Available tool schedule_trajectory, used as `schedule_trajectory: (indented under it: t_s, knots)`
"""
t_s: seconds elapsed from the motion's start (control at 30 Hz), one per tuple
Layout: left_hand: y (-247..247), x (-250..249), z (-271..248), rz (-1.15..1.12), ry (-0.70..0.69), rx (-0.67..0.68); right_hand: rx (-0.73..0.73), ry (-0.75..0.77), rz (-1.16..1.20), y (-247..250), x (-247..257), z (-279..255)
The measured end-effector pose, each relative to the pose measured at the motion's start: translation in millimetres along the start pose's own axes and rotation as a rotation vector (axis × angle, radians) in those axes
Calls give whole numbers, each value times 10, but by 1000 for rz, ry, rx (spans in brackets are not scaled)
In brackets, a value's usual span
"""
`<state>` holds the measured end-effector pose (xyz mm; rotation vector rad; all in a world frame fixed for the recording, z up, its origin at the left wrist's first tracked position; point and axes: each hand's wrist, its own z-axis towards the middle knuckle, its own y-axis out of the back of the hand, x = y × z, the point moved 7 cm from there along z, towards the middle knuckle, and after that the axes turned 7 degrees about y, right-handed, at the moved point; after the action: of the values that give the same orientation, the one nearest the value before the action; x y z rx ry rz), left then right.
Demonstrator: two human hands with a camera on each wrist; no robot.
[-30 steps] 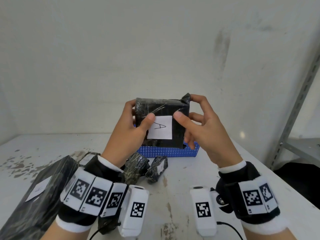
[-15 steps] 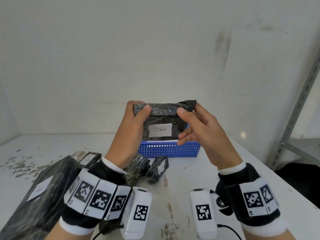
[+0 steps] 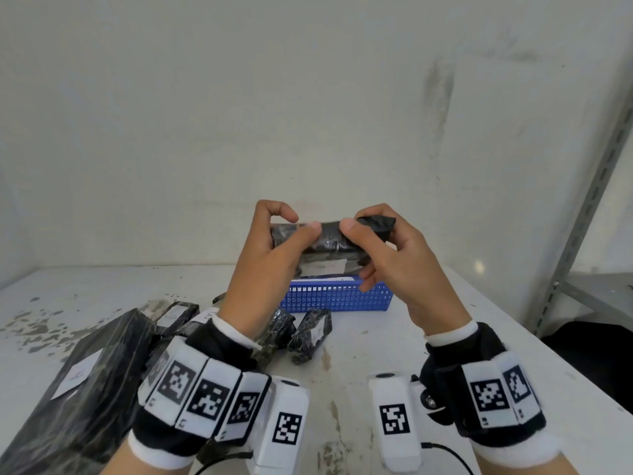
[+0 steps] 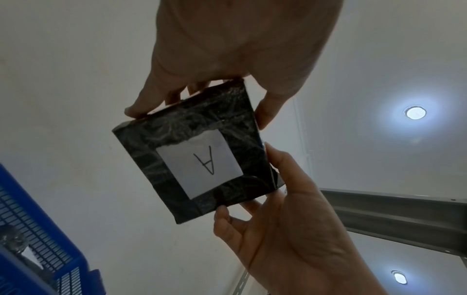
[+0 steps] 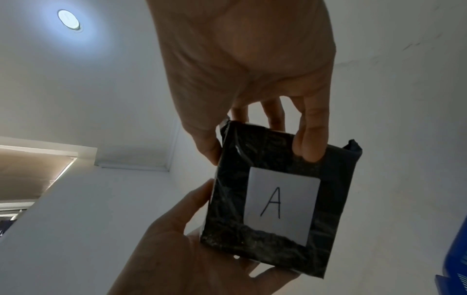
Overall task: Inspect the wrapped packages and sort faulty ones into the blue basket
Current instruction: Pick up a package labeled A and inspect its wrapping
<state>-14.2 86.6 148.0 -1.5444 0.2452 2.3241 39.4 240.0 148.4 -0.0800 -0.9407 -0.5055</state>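
Several wrapped packages [image 3: 310, 334] near basket [image 3: 337, 298].

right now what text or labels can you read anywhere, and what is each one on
"A": handwritten on the white label of the black wrapped package held by both hands.
White labels on the long black package and the small packages on the table: marks too blurred to read.
Wrist-band markers: square codes, no words.

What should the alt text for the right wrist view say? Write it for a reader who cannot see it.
Seen from below, two hands hold a black wrapped package against a pale ceiling, its white label marked with a handwritten A. The right hand grips its upper edge, the left hand its lower left side. A ceiling light glows at upper left.
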Motion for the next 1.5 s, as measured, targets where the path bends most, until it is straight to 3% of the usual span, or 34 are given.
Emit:
schedule_trajectory:
  t_s: [0.2,0.37,0.47,0.53,0.6,0.73,0.83,0.97,1.17,1.5]
  knots:
    - [-26,-5,-65,99,3,24,-18,13,-63,3,9,-24]
    - [-68,20,-81,275,40,204,-43,30,-82,62,67,-25]
    - [91,31,-17,343,-27,18,-84,49,-13,76,114,-12]
    - [225,70,22,210,-21,-114,-149,75,-16,122,134,-20]
    - [290,125,45,-19,37,-153,-170,109,-92,151,158,-34]
    - [286,130,27,-242,98,-114,3,23,-98,55,83,-62]
    - [223,83,-5,-180,71,-7,113,31,50,-39,86,-80]
    - [187,100,-47,-45,64,109,139,98,37,-37,149,-80]
    - [264,127,-15,70,72,13,168,107,27,-83,126,-106]
    - [322,99,-23,31,135,-30,118,17,45,-151,58,-39]
